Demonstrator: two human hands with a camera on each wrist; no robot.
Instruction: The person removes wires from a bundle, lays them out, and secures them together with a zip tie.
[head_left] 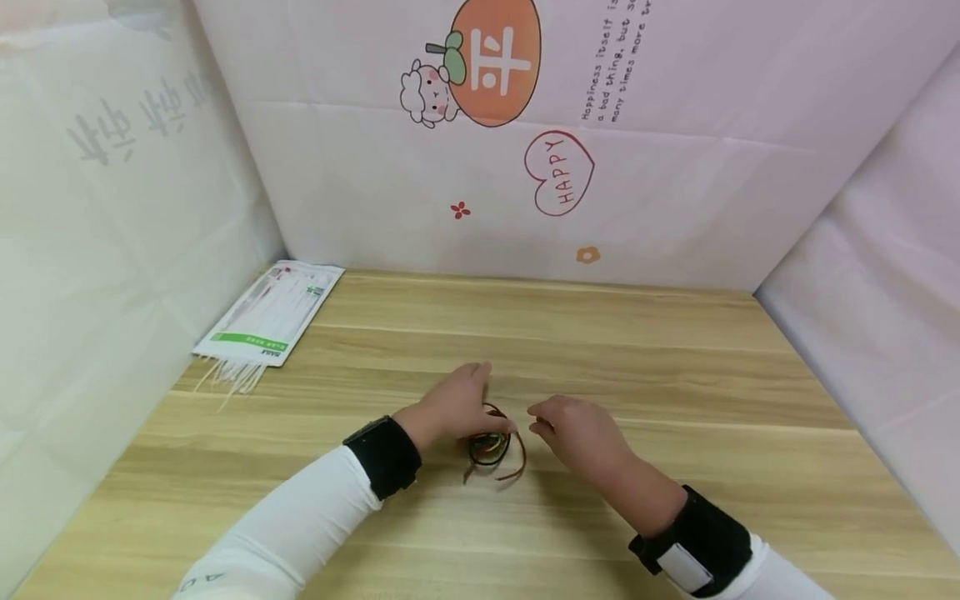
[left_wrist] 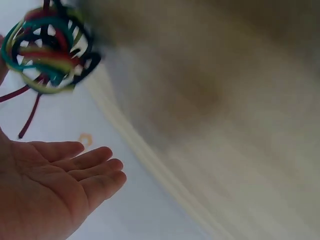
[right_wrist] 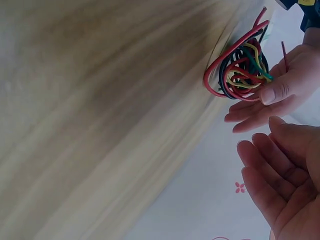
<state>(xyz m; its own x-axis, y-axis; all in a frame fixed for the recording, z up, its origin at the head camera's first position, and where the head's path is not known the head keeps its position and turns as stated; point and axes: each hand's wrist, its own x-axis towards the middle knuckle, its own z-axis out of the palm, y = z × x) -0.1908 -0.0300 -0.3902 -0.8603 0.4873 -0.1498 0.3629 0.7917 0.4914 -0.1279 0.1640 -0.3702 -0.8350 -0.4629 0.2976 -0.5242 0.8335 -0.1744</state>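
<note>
Wires (head_left: 489, 442) sit bundled over the table (head_left: 720, 375), the left hand's (head_left: 456, 404) thumb against them (its fingers straight, side by side). Just right of the wires, the right hand (head_left: 583, 432) bends its fingers loosely, thumb apart. Well left of the wires, farther back, lies a packet (head_left: 270, 308).

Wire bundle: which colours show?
The bundle shows red, black, yellow and green, best in the right wrist view.
</note>
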